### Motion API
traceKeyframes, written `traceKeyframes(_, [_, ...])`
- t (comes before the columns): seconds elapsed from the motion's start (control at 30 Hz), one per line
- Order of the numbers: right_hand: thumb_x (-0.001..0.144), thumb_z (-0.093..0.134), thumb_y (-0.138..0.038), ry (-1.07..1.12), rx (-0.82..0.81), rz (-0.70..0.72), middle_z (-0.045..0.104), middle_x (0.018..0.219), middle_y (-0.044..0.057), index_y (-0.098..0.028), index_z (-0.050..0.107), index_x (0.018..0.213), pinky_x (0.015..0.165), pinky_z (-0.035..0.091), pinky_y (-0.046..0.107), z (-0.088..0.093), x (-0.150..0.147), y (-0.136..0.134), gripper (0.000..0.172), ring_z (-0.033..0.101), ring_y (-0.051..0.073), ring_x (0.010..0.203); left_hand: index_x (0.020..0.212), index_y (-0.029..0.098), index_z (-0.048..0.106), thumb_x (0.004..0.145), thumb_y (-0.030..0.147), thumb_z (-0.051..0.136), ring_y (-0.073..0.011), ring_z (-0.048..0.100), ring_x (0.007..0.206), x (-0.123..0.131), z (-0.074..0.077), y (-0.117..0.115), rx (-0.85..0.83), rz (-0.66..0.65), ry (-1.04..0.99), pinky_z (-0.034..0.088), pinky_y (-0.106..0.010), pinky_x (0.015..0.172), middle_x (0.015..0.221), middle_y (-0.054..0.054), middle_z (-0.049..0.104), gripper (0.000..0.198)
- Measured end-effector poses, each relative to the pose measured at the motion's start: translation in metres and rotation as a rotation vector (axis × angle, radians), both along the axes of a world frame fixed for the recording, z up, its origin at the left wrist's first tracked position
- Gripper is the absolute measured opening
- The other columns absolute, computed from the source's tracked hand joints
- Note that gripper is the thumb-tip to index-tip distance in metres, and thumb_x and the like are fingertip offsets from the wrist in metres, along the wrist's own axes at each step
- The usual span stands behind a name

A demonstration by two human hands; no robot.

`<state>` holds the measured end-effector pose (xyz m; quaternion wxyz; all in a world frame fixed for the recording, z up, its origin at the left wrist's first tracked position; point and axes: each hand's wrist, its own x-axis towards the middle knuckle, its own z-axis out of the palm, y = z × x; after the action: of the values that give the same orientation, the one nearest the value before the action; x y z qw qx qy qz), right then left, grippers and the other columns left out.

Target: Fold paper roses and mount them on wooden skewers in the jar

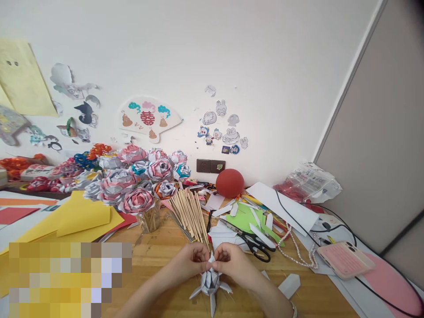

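A white folded paper flower [210,282] is between my hands, low in the middle of the head view, above the wooden table [155,260]. Several narrow paper petals stick out from its near side. My left hand [195,259] pinches the flower's far petal from the left, its fingers curled. From the right, my right hand [228,260] pinches the same petal, thumb close to the other thumb. The fingers partly cover that petal. Just beyond the hands lie white paper pieces [225,234] and a bundle of wooden sticks [190,212].
Black-handled scissors [255,245] lie right of the hands by green paper [247,216]. Finished paper flowers [139,198] stand in a clear cup [148,219] at left. A red balloon [229,183], a pearl string [298,260], a phone [346,260] and cables are farther right.
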<state>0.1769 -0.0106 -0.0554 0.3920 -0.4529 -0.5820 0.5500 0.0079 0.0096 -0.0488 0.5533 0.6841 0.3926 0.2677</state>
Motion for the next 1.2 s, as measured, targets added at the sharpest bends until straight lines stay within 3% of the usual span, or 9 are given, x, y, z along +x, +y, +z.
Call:
traceKeyframes(0.33, [0.057, 0.056, -0.003, -0.220, 0.133, -0.149, 0.049, 0.056, -0.005, -0.016, 0.051, 0.060, 0.052, 0.035, 0.020, -0.001, -0.007, 0.000, 0.014, 0.045, 0.010, 0.054, 0.060, 0.015, 0.048, 0.066, 0.031, 0.061, -0.0081, 0.038, 0.052, 0.002, 0.005, -0.002, 0.161, 0.067, 0.141, 0.029, -0.020, 0.050, 0.055, 0.007, 0.044, 0.021])
traceKeyframes(0.53, [0.057, 0.061, -0.006, -0.247, 0.154, -0.049, 0.051, 0.057, -0.005, -0.015, 0.057, 0.064, 0.052, 0.035, 0.019, 0.003, 0.001, -0.001, 0.012, 0.047, 0.010, 0.056, 0.059, 0.015, 0.049, 0.066, 0.023, 0.058, -0.0096, 0.044, 0.056, 0.003, 0.010, -0.006, 0.205, 0.081, 0.159, 0.033, -0.021, 0.053, 0.057, 0.005, 0.049, 0.014])
traceKeyframes(0.67, [0.060, 0.063, -0.009, -0.331, 0.157, -0.053, 0.053, 0.056, -0.004, -0.016, 0.057, 0.060, 0.050, 0.034, 0.019, 0.006, -0.001, -0.006, 0.009, 0.048, 0.010, 0.054, 0.063, 0.015, 0.052, 0.063, 0.023, 0.061, -0.0099, 0.047, 0.056, 0.000, 0.010, -0.007, 0.117, 0.005, 0.122, 0.037, -0.021, 0.055, 0.059, 0.004, 0.052, 0.013])
traceKeyframes(0.87, [0.059, 0.062, -0.001, -0.507, 0.447, -0.132, 0.055, 0.063, -0.001, -0.018, 0.056, 0.053, 0.061, 0.036, 0.023, 0.006, -0.009, -0.007, 0.019, 0.052, 0.015, 0.068, 0.061, 0.015, 0.053, 0.059, 0.013, 0.058, -0.0083, 0.044, 0.052, 0.003, 0.008, -0.007, 0.174, 0.086, 0.136, 0.036, -0.020, 0.053, 0.053, 0.006, 0.048, 0.006])
traceKeyframes(0.93, [0.062, 0.061, -0.002, -0.477, 0.458, -0.128, 0.056, 0.065, -0.001, -0.019, 0.060, 0.061, 0.062, 0.038, 0.024, 0.005, -0.008, -0.005, 0.017, 0.052, 0.015, 0.069, 0.066, 0.015, 0.053, 0.059, 0.016, 0.061, -0.0080, 0.045, 0.051, 0.002, 0.012, -0.007, 0.121, 0.107, 0.076, 0.036, -0.020, 0.052, 0.051, 0.007, 0.048, 0.011])
traceKeyframes(1.07, [0.067, 0.061, -0.006, -0.430, 0.482, -0.122, 0.058, 0.069, 0.000, -0.020, 0.063, 0.066, 0.068, 0.039, 0.026, 0.004, -0.005, -0.004, 0.014, 0.054, 0.016, 0.072, 0.096, 0.018, 0.048, 0.065, 0.044, 0.064, -0.0116, 0.054, 0.055, -0.008, 0.019, -0.005, -0.217, 0.038, -0.130, 0.042, -0.026, 0.057, 0.061, 0.004, 0.058, 0.043])
traceKeyframes(1.2, [0.069, 0.059, -0.005, -0.342, 0.567, -0.073, 0.060, 0.070, 0.000, -0.020, 0.062, 0.066, 0.069, 0.040, 0.026, 0.001, -0.006, -0.005, 0.015, 0.054, 0.016, 0.075, 0.075, 0.015, 0.051, 0.058, 0.053, 0.069, -0.0094, 0.052, 0.058, -0.013, 0.019, -0.003, -0.304, 0.010, -0.094, 0.040, -0.023, 0.059, 0.062, 0.004, 0.056, 0.046])
